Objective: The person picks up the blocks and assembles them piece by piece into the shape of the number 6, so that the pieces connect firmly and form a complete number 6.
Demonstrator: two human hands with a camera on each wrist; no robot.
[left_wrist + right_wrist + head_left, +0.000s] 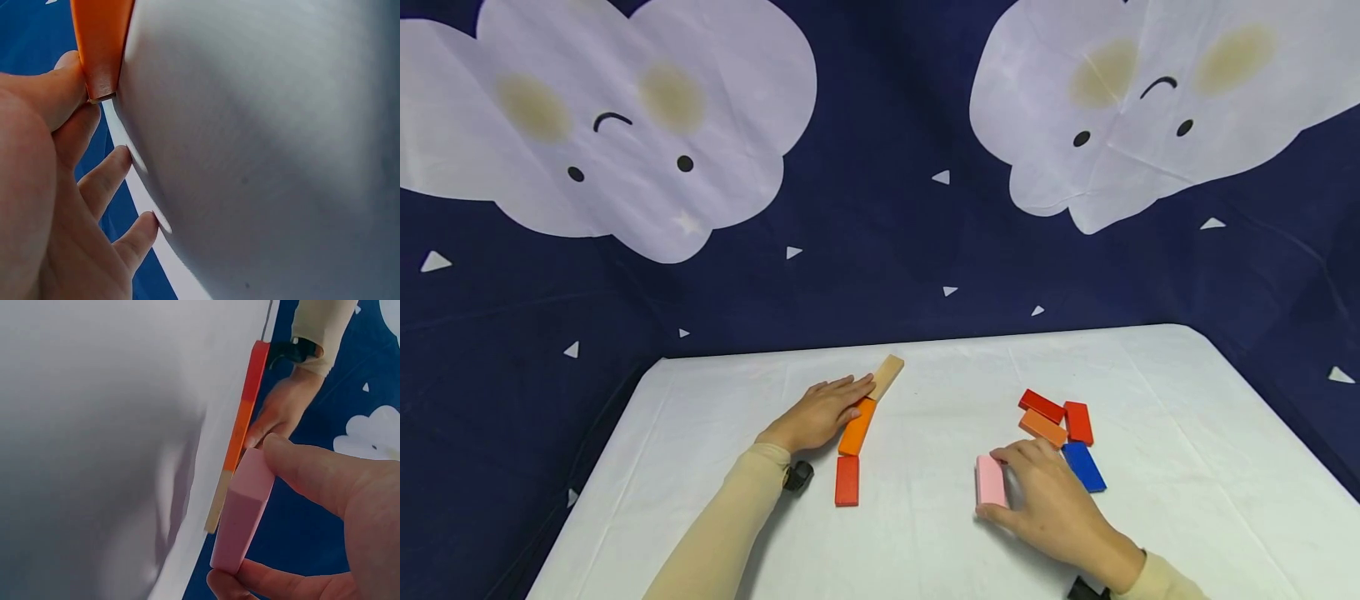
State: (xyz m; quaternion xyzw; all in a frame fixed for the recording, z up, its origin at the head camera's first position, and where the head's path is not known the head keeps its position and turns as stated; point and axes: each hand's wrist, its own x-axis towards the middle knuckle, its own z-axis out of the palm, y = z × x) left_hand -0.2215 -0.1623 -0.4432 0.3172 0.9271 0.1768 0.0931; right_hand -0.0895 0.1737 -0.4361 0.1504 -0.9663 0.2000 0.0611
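R hand point(1054, 502) pinches pale-pink rect. block point(991, 481), smooth, flat-faced, btwn thumb & fingertips; L hand point(820, 413), fingers spread, touches orange block point(857, 428).

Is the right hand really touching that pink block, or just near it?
Touching. The right wrist view shows the right hand pinching the pink block, with the thumb against one end and a finger against the other.
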